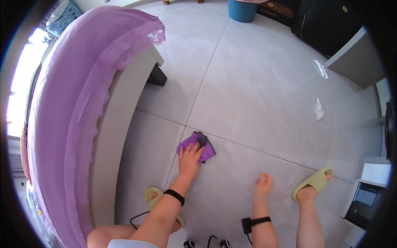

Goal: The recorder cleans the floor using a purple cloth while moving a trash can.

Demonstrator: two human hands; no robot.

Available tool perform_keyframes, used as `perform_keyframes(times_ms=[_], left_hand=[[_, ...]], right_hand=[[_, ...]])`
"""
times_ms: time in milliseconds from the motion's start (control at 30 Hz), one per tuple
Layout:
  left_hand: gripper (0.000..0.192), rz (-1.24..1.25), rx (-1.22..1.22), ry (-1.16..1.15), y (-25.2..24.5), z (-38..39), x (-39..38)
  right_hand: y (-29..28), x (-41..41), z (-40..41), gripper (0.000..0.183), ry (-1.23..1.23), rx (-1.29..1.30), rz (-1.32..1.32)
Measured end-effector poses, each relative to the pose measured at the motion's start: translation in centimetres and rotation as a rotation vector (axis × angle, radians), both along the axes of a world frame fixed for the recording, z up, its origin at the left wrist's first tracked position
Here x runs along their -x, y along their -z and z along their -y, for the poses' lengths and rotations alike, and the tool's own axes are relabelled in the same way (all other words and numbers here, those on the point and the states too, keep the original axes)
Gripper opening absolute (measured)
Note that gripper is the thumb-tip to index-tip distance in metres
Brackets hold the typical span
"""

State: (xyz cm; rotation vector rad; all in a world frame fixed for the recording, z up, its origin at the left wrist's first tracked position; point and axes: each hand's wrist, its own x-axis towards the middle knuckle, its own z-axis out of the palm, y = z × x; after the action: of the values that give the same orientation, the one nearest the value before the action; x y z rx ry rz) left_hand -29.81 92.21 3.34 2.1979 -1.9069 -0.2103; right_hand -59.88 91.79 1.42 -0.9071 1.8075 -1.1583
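Note:
A purple cloth with dark grey edging lies bunched on the grey tiled floor. My left hand rests on top of it, fingers spread and palm down, pressing it against the tiles. To the right, my right hand is raised over the floor with its fingers curled and nothing visible in it; it is slightly blurred. Both wrists wear black straps, and the right strap carries a small black box.
A bed with a purple lace-edged cover and dark leg stands left. White crumpled tissues lie on the right. A blue bin and black bag are at the far side. Green slippers are on my feet.

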Motion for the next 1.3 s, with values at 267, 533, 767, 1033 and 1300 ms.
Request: perform_keyframes(times_ms=[267,533,767,1033,1300], left_hand=[[0.054,-0.093,0.067,-0.102,1.3,14.0,-2.2],[0.054,-0.027,0.115,-0.094,3.0,29.9,-6.9],[0.054,-0.094,0.304,-0.365,3.4,37.5,-8.4],[0.052,-0.14,0.169,0.049,2.4,21.4,-3.5],[0.04,0.098,0.228,0.017,1.0,32.5,-7.0]], right_hand=[[0.0,-13.6,15.1,0.016,-0.412,0.314,-0.682],[0.9,-15.3,17.1,0.02,-0.374,0.192,-0.935],[1.0,-15.4,17.5,0.019,-0.38,0.153,-0.947],[1.4,-14.6,17.4,0.018,-0.355,0.159,-0.952],[0.6,-16.2,17.3,0.017,-0.383,0.17,-0.936]])
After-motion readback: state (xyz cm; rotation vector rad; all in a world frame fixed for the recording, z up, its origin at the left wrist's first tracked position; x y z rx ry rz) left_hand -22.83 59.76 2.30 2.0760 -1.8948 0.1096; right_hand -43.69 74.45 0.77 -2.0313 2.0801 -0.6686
